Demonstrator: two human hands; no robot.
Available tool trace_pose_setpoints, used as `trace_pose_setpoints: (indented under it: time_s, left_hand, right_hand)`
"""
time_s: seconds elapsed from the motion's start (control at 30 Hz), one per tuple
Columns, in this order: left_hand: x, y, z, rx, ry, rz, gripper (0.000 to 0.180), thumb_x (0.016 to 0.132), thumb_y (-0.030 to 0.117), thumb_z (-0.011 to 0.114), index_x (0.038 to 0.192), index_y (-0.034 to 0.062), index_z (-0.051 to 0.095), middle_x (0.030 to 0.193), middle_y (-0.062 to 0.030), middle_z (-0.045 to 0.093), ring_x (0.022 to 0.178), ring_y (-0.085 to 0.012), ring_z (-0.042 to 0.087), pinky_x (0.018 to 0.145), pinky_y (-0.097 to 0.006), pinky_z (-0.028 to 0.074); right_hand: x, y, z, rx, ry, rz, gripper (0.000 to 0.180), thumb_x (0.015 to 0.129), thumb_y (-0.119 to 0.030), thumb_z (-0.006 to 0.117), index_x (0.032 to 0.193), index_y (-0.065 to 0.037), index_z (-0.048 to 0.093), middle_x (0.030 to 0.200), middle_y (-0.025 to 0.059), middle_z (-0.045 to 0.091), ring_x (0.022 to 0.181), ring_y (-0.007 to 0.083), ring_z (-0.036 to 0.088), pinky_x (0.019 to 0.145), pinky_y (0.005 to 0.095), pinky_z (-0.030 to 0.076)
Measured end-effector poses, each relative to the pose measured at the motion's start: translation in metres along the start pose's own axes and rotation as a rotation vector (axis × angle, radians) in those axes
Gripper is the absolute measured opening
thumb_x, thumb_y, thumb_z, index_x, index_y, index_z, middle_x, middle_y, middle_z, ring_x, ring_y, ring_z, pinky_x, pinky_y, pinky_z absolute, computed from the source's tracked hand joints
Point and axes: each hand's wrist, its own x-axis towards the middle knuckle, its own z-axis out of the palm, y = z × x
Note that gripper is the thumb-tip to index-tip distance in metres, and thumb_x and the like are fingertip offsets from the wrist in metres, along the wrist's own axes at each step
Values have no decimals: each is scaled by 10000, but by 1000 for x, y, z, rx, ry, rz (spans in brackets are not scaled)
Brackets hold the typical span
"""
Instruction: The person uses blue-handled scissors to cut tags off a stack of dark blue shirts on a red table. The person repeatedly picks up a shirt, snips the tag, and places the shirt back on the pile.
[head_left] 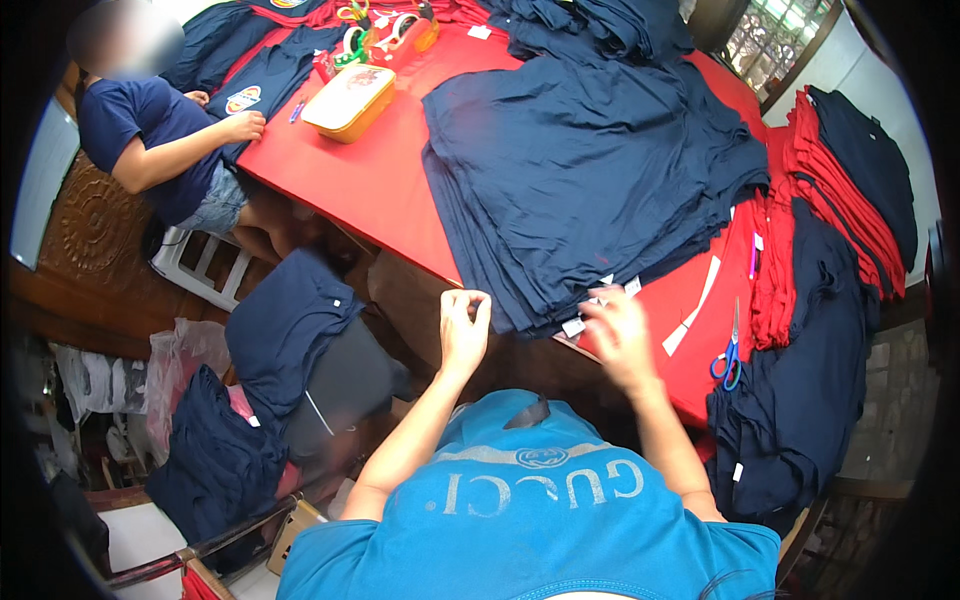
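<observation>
Navy shirts [580, 180] lie stacked just ahead of your 2 hands — your left hand [463, 325] is pinched shut beside the stack's edge, your right hand [618, 335] blurred, fingers spread over the white tags [585, 318].

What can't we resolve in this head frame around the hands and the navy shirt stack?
- Right hand: motion-blurred, so its grip on the white tags is unclear.
- Left hand: fingers pinched; anything between them is too small to see.
- Navy shirt stack: count unreadable, layers merge.
- Scissors: blades partly lost against the red table.
</observation>
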Motion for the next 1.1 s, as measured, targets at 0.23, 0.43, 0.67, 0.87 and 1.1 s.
trace_pose_setpoints:
  time_s: [0.23,0.43,0.67,0.87,1.1]
  left_hand:
    - [10,41,15,85,-242,-45,380,946,349,582,803,4,654,792,-144,593,794,-307,593,731,-407,476]
    - [18,60,30,233,-293,6,427,904,380,631,722,-6,612,731,-160,592,732,-318,590,658,-443,446]
    - [16,80,21,-219,-77,197,235,897,162,676,857,-13,525,866,-120,539,756,-184,537,718,-306,455]
    - [25,77,27,-539,-503,-206,250,865,92,689,1049,-39,582,884,-28,620,790,-105,550,702,-276,462]
    - [73,88,18,-665,-407,-441,246,917,192,669,1073,5,638,1025,-47,666,928,-122,611,835,-305,484]
  right_hand:
    - [-108,117,-143,-1023,93,788,252,894,-177,601,1113,-71,667,1041,133,584,991,317,561,856,445,460]
    - [-142,145,-137,-915,48,831,311,910,-167,585,1188,-35,629,1051,147,567,1018,334,545,868,449,462]
    - [-116,130,-140,-688,-135,995,347,848,-209,641,1068,57,611,953,283,661,914,449,649,821,519,506]
    - [-107,136,-163,-370,45,1111,258,823,-155,668,955,66,652,757,208,682,796,302,702,724,415,536]
    - [-45,8,-112,894,113,589,522,897,-26,555,1402,-18,424,962,121,624,889,221,669,817,338,542]
